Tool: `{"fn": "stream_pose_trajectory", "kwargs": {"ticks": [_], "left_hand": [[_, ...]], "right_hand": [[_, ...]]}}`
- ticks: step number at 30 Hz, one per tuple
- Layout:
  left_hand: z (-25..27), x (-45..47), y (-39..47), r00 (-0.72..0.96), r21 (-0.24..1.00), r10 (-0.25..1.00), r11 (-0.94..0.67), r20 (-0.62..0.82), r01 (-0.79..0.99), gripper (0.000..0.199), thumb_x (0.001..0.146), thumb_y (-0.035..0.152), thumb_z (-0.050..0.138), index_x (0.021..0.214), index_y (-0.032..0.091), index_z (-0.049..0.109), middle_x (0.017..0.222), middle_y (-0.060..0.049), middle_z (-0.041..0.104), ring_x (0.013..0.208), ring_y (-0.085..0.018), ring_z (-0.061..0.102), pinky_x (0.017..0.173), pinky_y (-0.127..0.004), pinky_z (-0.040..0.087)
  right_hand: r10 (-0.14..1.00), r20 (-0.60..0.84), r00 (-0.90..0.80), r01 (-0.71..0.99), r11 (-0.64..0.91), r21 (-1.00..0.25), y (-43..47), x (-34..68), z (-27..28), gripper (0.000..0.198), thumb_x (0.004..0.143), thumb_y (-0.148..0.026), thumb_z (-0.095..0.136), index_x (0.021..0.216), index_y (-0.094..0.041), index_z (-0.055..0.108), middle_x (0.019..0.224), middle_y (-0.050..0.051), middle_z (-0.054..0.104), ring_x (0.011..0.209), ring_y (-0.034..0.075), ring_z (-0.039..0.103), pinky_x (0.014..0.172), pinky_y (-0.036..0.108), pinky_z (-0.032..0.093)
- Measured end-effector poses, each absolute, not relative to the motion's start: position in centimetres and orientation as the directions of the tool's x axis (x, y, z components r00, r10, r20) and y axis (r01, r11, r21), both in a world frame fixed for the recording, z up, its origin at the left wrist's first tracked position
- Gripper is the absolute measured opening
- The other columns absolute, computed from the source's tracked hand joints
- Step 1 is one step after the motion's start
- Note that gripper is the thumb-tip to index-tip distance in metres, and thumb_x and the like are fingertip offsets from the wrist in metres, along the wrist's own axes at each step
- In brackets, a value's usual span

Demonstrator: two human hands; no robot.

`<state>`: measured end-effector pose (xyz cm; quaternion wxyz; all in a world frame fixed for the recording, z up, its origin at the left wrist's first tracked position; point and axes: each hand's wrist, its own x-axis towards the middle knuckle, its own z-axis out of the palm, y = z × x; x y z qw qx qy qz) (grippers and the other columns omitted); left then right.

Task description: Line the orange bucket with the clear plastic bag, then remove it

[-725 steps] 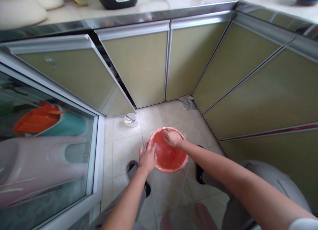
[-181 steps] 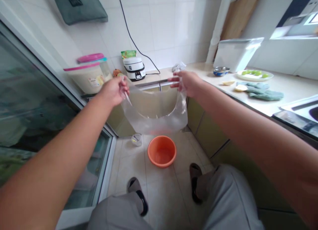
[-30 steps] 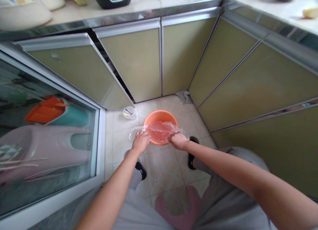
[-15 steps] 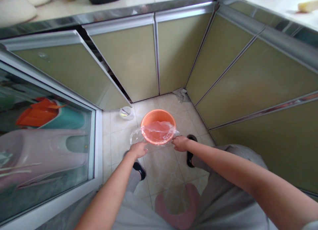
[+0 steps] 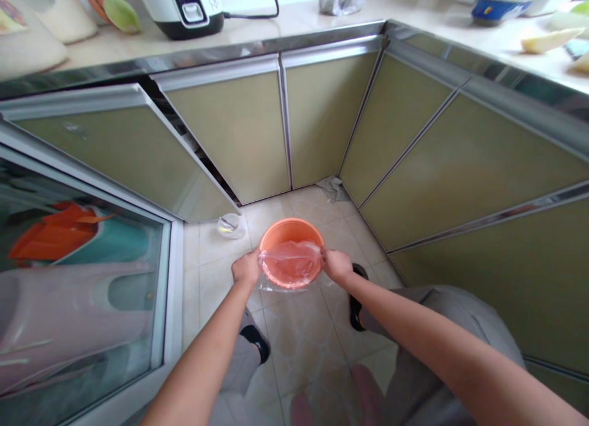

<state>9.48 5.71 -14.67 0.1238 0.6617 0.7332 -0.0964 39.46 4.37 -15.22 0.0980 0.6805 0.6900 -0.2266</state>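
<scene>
An orange basin (image 5: 291, 225) stands on the tiled floor between my feet. Clear plastic film (image 5: 292, 257), perhaps a bag, is stretched across its near half, and some hangs over the front rim. At the basin's left rim, my left hand (image 5: 246, 268) is closed on one side of the film. My right hand (image 5: 337, 265) grips the other side by the right rim. The fingertips of both hands are partly hidden by the film and the rim.
A small clear container (image 5: 230, 226) sits on the floor left of the basin. A grey cloth (image 5: 334, 188) lies in the cabinet corner. One cabinet door (image 5: 124, 143) is ajar at left, beside a glass door (image 5: 83, 291). A pink stool (image 5: 368, 392) shows below me.
Both hands have moved up along the basin's sides and drawn the film taut across it. The view has tilted up, showing more of the counter.
</scene>
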Motion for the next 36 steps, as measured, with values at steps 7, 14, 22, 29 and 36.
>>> {"fn": "stream_pose_trajectory", "kwargs": {"ticks": [7,14,22,29,36], "left_hand": [[-16.1,8.4,7.1,-0.236,0.179,0.925,0.297,-0.299,0.938,0.04,0.104,0.048,0.039,0.116,0.031,0.072,0.099,-0.01,0.079,0.088,-0.029,0.072,0.069,-0.032,0.043],[-17.8,8.6,9.8,-0.315,0.281,0.918,0.377,-0.241,0.883,0.038,0.104,0.052,0.039,0.106,0.03,0.07,0.095,-0.008,0.078,0.081,-0.027,0.069,0.065,-0.03,0.038],[-20.3,8.4,14.9,-0.329,0.431,0.914,0.403,-0.238,0.808,0.035,0.102,0.052,0.044,0.09,0.028,0.066,0.085,-0.004,0.073,0.076,-0.023,0.064,0.064,-0.028,0.035],[-24.1,8.6,16.7,-0.308,0.597,0.927,0.374,-0.214,0.71,0.036,0.099,0.048,0.044,0.074,0.024,0.055,0.071,0.0,0.063,0.072,-0.018,0.06,0.068,-0.027,0.039],[-25.3,8.0,18.2,-0.254,0.704,0.94,0.339,-0.228,0.624,0.033,0.095,0.046,0.044,0.073,0.024,0.054,0.064,0.002,0.056,0.068,-0.018,0.058,0.066,-0.027,0.042]], "right_hand": [[0.927,-0.35,0.131,0.932,-0.235,-0.275,7.5,40.9,-16.0,0.032,0.104,-0.042,0.047,0.117,-0.028,0.072,0.105,0.009,0.08,0.093,0.024,0.075,0.076,0.029,0.049],[0.937,-0.281,0.209,0.889,-0.301,-0.344,11.8,40.0,-16.9,0.035,0.104,-0.045,0.046,0.115,-0.028,0.074,0.111,0.008,0.078,0.094,0.022,0.073,0.074,0.028,0.046],[0.936,-0.26,0.236,0.882,-0.319,-0.346,16.3,38.9,-19.5,0.041,0.106,-0.052,0.042,0.114,-0.029,0.075,0.112,0.006,0.078,0.092,0.021,0.072,0.069,0.027,0.044],[0.911,-0.282,0.302,0.832,-0.397,-0.389,16.9,38.5,-21.1,0.041,0.107,-0.053,0.041,0.113,-0.029,0.073,0.102,0.005,0.079,0.086,0.02,0.071,0.064,0.026,0.039],[0.927,-0.281,0.247,0.856,-0.345,-0.385,18.3,39.1,-21.9,0.04,0.107,-0.052,0.041,0.114,-0.028,0.073,0.1,0.006,0.078,0.087,0.02,0.069,0.067,0.025,0.04]]}}
